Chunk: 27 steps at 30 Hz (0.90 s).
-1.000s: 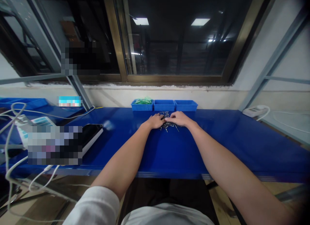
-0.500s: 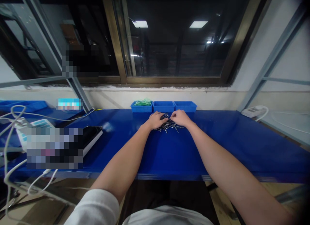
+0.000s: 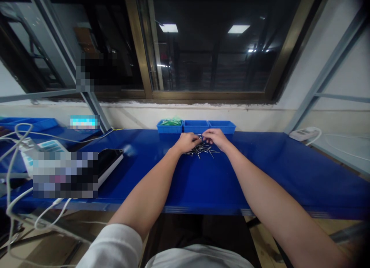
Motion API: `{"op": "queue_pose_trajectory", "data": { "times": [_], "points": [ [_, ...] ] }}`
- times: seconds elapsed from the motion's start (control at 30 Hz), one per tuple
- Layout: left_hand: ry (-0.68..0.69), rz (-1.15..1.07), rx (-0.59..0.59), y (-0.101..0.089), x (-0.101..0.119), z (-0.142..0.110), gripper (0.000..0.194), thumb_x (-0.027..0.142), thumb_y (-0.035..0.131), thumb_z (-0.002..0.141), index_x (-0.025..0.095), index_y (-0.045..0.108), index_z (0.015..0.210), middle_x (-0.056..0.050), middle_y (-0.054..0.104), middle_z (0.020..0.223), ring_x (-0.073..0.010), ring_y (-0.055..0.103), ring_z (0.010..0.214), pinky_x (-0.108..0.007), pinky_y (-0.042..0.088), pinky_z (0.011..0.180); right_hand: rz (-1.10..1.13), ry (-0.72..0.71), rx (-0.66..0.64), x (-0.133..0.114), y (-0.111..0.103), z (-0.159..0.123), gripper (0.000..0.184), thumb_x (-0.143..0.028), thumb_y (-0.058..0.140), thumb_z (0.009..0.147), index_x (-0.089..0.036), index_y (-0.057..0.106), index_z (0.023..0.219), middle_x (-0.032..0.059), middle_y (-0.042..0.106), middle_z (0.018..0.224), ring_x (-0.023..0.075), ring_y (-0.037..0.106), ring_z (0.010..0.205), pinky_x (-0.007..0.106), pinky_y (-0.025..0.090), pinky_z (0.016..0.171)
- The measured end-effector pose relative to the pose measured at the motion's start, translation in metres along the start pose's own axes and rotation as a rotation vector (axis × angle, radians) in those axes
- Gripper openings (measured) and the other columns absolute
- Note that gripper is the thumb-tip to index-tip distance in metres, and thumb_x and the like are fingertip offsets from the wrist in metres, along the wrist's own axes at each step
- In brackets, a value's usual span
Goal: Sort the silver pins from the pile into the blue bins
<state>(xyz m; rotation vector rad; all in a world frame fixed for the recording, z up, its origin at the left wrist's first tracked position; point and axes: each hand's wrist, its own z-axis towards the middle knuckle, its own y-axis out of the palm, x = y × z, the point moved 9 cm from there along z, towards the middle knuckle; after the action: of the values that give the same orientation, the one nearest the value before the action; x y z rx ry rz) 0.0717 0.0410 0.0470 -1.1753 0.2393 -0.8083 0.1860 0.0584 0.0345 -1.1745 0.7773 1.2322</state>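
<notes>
"What is at the centre?"
"A loose pile of thin metal pieces (image 3: 200, 150), on a blue surface (image 3: 199, 183)."
"And the hands?"
"The left hand (image 3: 185, 142) is over the pile's left side, the right hand (image 3: 217, 138) at its upper right, fingertips close to each other. Whether either grip is clamped on a piece, one cannot tell."
"Behind?"
"Three blue bins (image 3: 195, 129), the left one holding green plastic (image 3: 171, 122)."

Your blue table (image 3: 202, 183) carries a loose pile of thin metal pieces (image 3: 199, 149), three blue bins (image 3: 196, 128) and a dark-screened device (image 3: 110, 158)
</notes>
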Motion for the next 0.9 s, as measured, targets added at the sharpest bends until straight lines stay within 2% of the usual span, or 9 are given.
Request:
{"op": "queue_pose_trajectory", "data": {
  "times": [0.23,0.3,0.37,0.43,0.53,0.6,0.67,0.77,0.9],
  "points": [
    [-0.137,-0.154,0.080,-0.013,-0.009,-0.004,0.053,0.058,0.033,0.082,0.019,0.061,0.106,-0.005,0.063,0.108,-0.0203,0.056,0.100,-0.027,0.039,0.088,0.037,0.235,-0.047,0.032,-0.009,0.002,0.027,-0.038,0.062,0.064,-0.011,0.060,0.065,0.0045,0.058,0.049,0.0060,0.042,0.035,0.016,0.020,0.030],
    [-0.169,-0.150,0.085,-0.013,-0.012,-0.004,0.052,0.056,0.031,0.084,0.019,0.061,0.104,-0.005,0.063,0.108,-0.0204,0.056,0.101,-0.027,0.039,0.089,0.052,0.230,0.066,0.034,-0.026,0.004,0.021,-0.033,0.063,0.063,-0.012,0.060,0.068,0.0046,0.060,0.054,0.0060,0.044,0.036,0.015,0.020,0.029],
    [-0.192,-0.134,0.087,-0.013,-0.016,-0.004,0.051,0.056,0.031,0.084,0.020,0.061,0.103,-0.004,0.063,0.106,-0.0205,0.056,0.100,-0.028,0.039,0.089,0.120,0.161,0.273,0.031,-0.052,0.004,0.022,-0.027,0.060,0.064,-0.014,0.060,0.081,0.0048,0.064,0.067,0.0063,0.049,0.041,0.014,0.025,0.031],
    [-0.208,-0.123,0.093,-0.012,-0.020,-0.003,0.050,0.056,0.030,0.085,0.021,0.061,0.103,-0.004,0.064,0.105,-0.0207,0.056,0.100,-0.028,0.039,0.088,0.200,0.103,0.422,0.031,-0.075,0.001,0.038,-0.026,0.057,0.065,-0.018,0.055,0.102,0.0049,0.065,0.085,0.0076,0.055,0.049,0.014,0.031,0.033],
    [-0.222,-0.118,0.095,-0.009,-0.025,-0.003,0.050,0.056,0.030,0.085,0.021,0.060,0.105,-0.004,0.065,0.103,-0.0211,0.056,0.099,-0.029,0.039,0.087,0.235,0.145,0.467,0.042,-0.090,-0.001,0.067,-0.024,0.058,0.063,-0.023,0.036,0.126,0.0055,0.064,0.095,0.0102,0.059,0.053,0.016,0.034,0.034],
    [-0.227,-0.117,0.097,-0.008,-0.027,-0.003,0.050,0.055,0.030,0.085,0.021,0.059,0.106,-0.005,0.064,0.104,-0.0212,0.056,0.099,-0.029,0.039,0.087,0.170,0.198,0.502,0.051,-0.098,-0.003,0.072,-0.021,0.056,0.063,-0.021,0.030,0.130,0.0058,0.066,0.089,0.0105,0.058,0.049,0.016,0.032,0.034],
    [-0.224,-0.115,0.098,-0.007,-0.030,-0.002,0.050,0.055,0.030,0.085,0.020,0.059,0.106,-0.005,0.064,0.105,-0.0212,0.056,0.099,-0.029,0.040,0.087,0.013,0.224,0.517,0.055,-0.103,-0.002,0.067,-0.018,0.055,0.061,-0.018,0.040,0.126,0.0052,0.067,0.080,0.0099,0.055,0.046,0.017,0.033,0.036],
    [-0.213,-0.095,0.088,-0.003,-0.032,-0.001,0.050,0.055,0.032,0.084,0.019,0.060,0.105,-0.007,0.063,0.105,-0.0213,0.057,0.098,-0.029,0.041,0.086,-0.271,0.205,0.462,0.053,-0.100,0.003,0.044,-0.016,0.054,0.057,-0.015,0.063,0.100,0.0050,0.067,0.075,0.0108,0.055,0.050,0.020,0.041,0.047],
    [-0.200,-0.048,0.063,0.001,-0.034,0.000,0.050,0.054,0.033,0.084,0.018,0.060,0.104,-0.008,0.062,0.106,-0.0210,0.057,0.098,-0.028,0.040,0.087,-0.512,0.174,0.358,0.045,-0.090,0.006,0.026,-0.013,0.050,0.057,-0.017,0.069,0.074,0.0045,0.068,0.073,0.0156,0.060,0.068,0.022,0.043,0.059]
  ]
}}
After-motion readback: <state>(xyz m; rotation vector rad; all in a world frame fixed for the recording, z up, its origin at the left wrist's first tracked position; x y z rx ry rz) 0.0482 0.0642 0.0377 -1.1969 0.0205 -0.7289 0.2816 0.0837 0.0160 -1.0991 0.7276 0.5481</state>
